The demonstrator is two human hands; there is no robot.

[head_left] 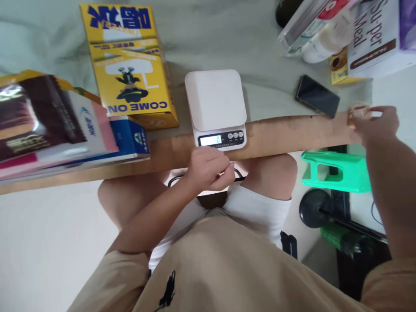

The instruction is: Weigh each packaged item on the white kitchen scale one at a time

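Head view: curled left hand [208, 169] beside white plastic scale [217, 108], overhanging the wooden table edge [292, 134]; a nudge could tip it. Right hand [377, 123] pinches a small tan object [355, 113].

- Surface [286, 134]: pale grey-green top, wooden front edge.
- Floor [39, 242]: plain, light-coloured.
- Green plastic stool [338, 171] beside the surface.
- Light: even, soft.

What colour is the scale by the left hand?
White, with a grey display; clearest in the head view: scale, left hand.
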